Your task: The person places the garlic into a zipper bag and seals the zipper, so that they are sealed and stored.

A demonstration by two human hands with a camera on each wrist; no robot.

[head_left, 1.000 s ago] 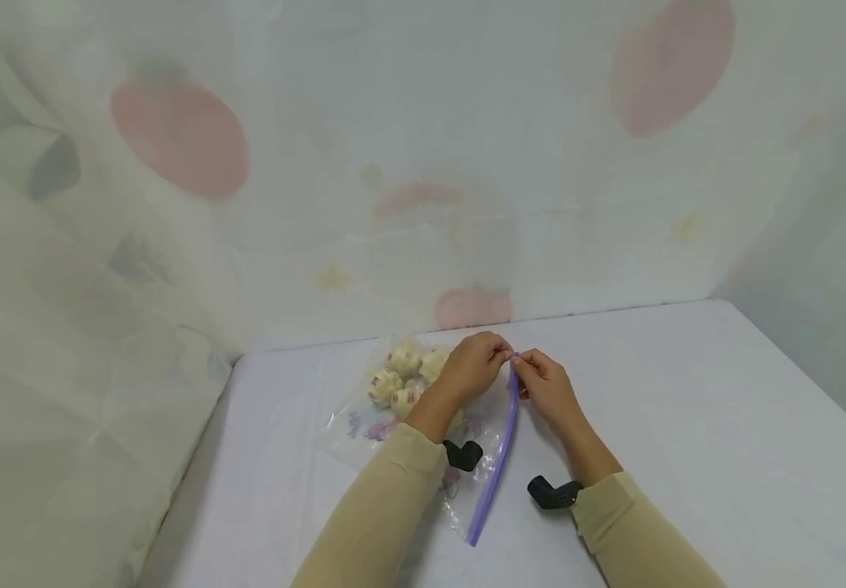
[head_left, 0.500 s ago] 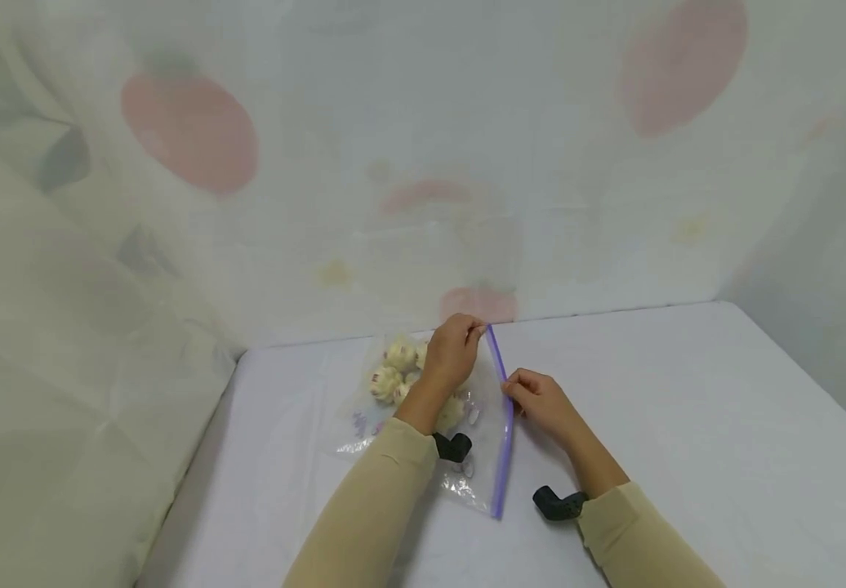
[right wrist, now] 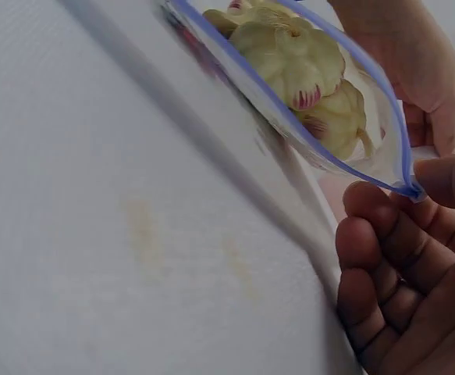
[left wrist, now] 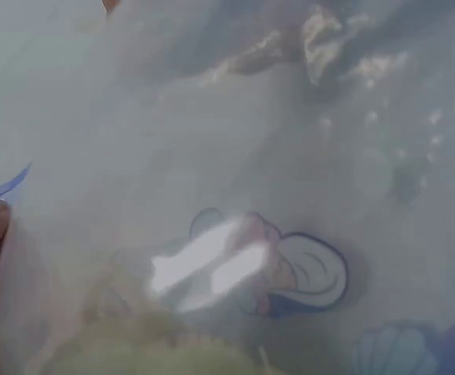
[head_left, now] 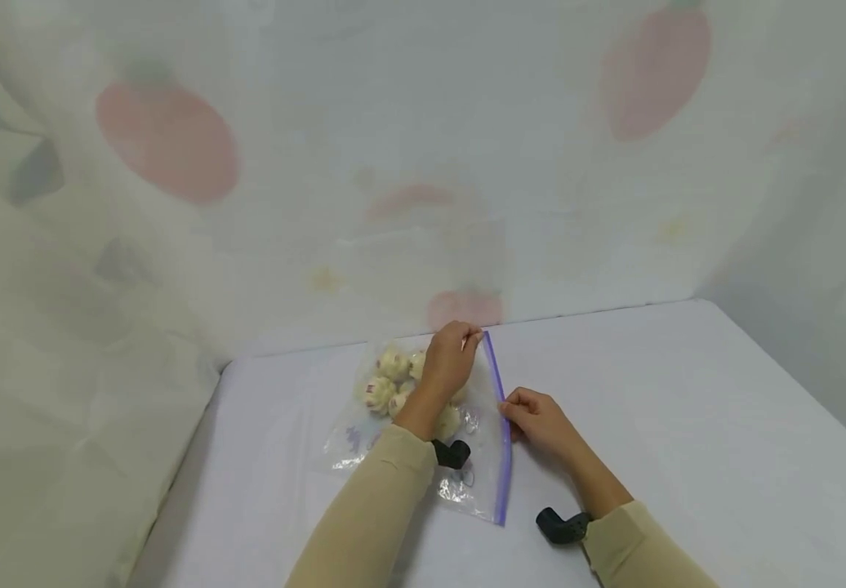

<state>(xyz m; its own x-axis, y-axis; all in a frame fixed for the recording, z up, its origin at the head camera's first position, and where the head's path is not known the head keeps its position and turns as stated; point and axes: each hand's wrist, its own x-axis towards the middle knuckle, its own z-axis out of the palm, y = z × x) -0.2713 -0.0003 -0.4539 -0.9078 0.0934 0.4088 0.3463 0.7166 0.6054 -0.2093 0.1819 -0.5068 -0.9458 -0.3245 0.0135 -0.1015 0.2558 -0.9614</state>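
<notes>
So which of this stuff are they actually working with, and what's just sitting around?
In use:
zip bag, purple zip strip
garlic bulbs inside the bag
left hand, pinching the far corner
right hand, pinching the strip

Just there:
white table
patterned curtain

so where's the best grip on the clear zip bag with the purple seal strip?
Probably pinch the purple seal strip itself, coming from the bag's right edge: it looks the stiffest line, and the garlic bulbs weigh down the far left.
</notes>
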